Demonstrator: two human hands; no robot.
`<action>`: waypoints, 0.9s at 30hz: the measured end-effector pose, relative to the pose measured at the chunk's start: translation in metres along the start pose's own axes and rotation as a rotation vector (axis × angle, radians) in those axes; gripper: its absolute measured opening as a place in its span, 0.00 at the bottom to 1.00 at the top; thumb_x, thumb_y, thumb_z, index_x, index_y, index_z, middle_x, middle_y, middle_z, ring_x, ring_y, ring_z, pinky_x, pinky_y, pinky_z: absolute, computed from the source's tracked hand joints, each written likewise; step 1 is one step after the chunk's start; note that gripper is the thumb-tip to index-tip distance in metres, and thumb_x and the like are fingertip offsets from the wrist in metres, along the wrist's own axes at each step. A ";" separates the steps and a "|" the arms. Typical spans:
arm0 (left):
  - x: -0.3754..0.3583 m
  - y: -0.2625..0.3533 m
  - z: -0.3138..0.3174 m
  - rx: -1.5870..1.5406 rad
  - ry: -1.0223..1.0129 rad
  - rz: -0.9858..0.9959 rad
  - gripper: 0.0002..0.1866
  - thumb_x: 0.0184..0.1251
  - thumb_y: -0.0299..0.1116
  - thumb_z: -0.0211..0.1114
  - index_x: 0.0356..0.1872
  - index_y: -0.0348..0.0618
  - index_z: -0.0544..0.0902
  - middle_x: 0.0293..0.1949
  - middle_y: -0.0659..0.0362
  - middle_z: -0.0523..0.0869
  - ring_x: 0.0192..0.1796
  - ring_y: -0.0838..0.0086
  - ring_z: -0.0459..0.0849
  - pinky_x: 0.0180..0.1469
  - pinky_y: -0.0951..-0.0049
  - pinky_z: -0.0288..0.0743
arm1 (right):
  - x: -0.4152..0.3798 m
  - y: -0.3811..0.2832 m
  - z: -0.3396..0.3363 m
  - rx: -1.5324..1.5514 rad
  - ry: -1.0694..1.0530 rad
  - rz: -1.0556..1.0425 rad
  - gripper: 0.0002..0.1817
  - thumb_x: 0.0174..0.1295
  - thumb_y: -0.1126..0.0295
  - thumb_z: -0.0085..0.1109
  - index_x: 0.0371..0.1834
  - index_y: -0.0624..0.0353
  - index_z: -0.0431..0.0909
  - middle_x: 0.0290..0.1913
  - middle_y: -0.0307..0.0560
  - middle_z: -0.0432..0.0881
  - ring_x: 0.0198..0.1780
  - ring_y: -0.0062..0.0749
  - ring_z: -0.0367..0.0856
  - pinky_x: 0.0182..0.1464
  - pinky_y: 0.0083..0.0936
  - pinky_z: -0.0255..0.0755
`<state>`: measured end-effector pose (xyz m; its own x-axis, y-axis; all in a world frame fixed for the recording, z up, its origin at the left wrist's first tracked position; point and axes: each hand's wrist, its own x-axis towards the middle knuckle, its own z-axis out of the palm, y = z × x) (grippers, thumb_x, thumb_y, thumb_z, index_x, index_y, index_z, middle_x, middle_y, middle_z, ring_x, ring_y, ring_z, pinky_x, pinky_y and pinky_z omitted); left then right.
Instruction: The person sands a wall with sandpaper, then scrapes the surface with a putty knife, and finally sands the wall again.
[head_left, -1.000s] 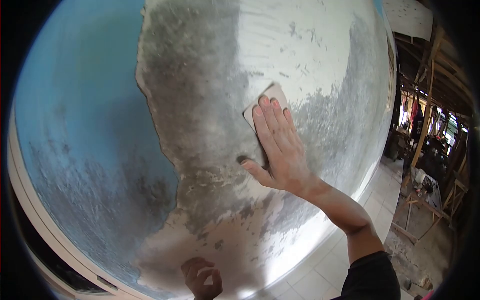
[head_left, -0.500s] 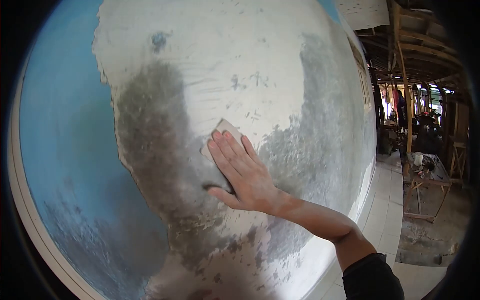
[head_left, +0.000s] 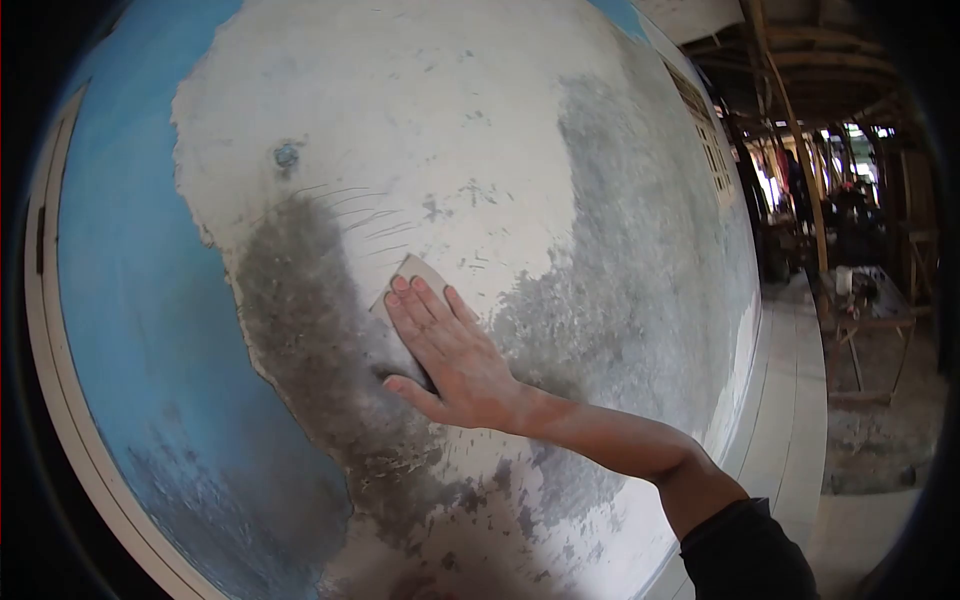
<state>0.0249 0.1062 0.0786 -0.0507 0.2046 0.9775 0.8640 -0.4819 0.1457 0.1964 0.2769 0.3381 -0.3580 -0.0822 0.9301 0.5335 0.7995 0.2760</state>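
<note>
My right hand [head_left: 455,365] lies flat, its palm toward the wall [head_left: 470,120], with fingers pointing up and the thumb spread to the left. Under the fingers it presses a folded piece of pale sandpaper [head_left: 425,270] against the surface; a corner sticks out past the fingertips. Around the hand the wall is patchy: off-white coating above, dark grey bare patches to left and right. Thin curved scratch lines [head_left: 375,222] show just above the sandpaper. My left hand is out of view.
Blue paint [head_left: 150,300] with a ragged edge covers the left of the wall, beside a pale frame [head_left: 50,330]. At right are a light tiled ledge [head_left: 785,380], a small wooden table [head_left: 875,325] with items on it, and a wooden post [head_left: 800,150].
My view has shifted, so the wall's marks sit lower and further left. Against those marks, my right hand and the sandpaper have slid a little upward, still pressed to the wall.
</note>
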 end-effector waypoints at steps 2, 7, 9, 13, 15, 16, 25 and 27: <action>0.006 -0.001 -0.001 0.020 -0.009 0.040 0.12 0.67 0.36 0.62 0.26 0.40 0.81 0.43 0.51 0.82 0.50 0.55 0.79 0.53 0.53 0.71 | -0.009 -0.005 0.000 0.041 -0.007 0.042 0.43 0.70 0.45 0.43 0.76 0.67 0.46 0.77 0.58 0.50 0.79 0.48 0.42 0.77 0.47 0.37; 0.046 -0.001 -0.008 0.117 -0.014 0.184 0.14 0.68 0.38 0.61 0.25 0.41 0.81 0.41 0.51 0.82 0.48 0.55 0.79 0.50 0.54 0.72 | -0.024 -0.002 0.004 0.112 0.084 0.000 0.41 0.70 0.46 0.43 0.75 0.67 0.49 0.77 0.58 0.50 0.79 0.47 0.42 0.78 0.46 0.36; 0.071 -0.001 -0.015 0.191 -0.014 0.260 0.14 0.69 0.38 0.60 0.25 0.41 0.81 0.40 0.51 0.82 0.47 0.55 0.79 0.49 0.54 0.73 | -0.011 0.001 0.009 0.099 0.131 -0.001 0.40 0.70 0.46 0.44 0.75 0.66 0.50 0.77 0.57 0.49 0.79 0.47 0.42 0.78 0.46 0.37; 0.133 0.002 -0.027 0.132 0.179 0.171 0.20 0.75 0.39 0.54 0.28 0.33 0.80 0.49 0.47 0.80 0.52 0.57 0.77 0.49 0.60 0.73 | -0.004 -0.001 0.016 0.085 0.193 0.030 0.40 0.70 0.46 0.44 0.74 0.66 0.52 0.77 0.56 0.50 0.79 0.45 0.44 0.78 0.45 0.38; 0.157 -0.006 -0.028 0.068 0.185 0.290 0.20 0.76 0.38 0.54 0.29 0.31 0.80 0.50 0.47 0.80 0.51 0.58 0.78 0.48 0.62 0.73 | -0.015 -0.004 0.014 0.116 0.182 0.009 0.40 0.70 0.45 0.45 0.74 0.66 0.52 0.77 0.56 0.50 0.79 0.45 0.44 0.78 0.45 0.39; 0.168 -0.011 -0.032 0.040 0.191 0.348 0.20 0.76 0.37 0.54 0.29 0.29 0.80 0.50 0.46 0.80 0.50 0.59 0.78 0.47 0.63 0.73 | -0.027 -0.005 0.013 0.142 0.172 -0.012 0.40 0.70 0.45 0.44 0.74 0.66 0.53 0.77 0.56 0.50 0.79 0.45 0.44 0.78 0.45 0.39; 0.290 0.019 -0.032 0.225 0.131 0.444 0.10 0.71 0.26 0.58 0.32 0.29 0.81 0.49 0.51 0.81 0.48 0.62 0.81 0.50 0.67 0.73 | 0.012 0.005 0.001 0.132 0.168 0.001 0.40 0.71 0.45 0.43 0.75 0.66 0.52 0.77 0.55 0.51 0.79 0.45 0.45 0.78 0.44 0.40; 0.314 0.016 -0.031 0.240 0.180 0.451 0.07 0.70 0.25 0.59 0.36 0.30 0.81 0.49 0.51 0.81 0.51 0.62 0.80 0.55 0.67 0.71 | -0.001 0.001 0.000 0.150 0.131 0.003 0.40 0.71 0.45 0.43 0.75 0.66 0.51 0.77 0.56 0.51 0.79 0.45 0.45 0.77 0.45 0.40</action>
<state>0.0073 0.1361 0.3929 0.2848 -0.1366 0.9488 0.9089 -0.2760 -0.3126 0.1972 0.2778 0.3371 -0.2484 -0.1489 0.9571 0.4104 0.8789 0.2433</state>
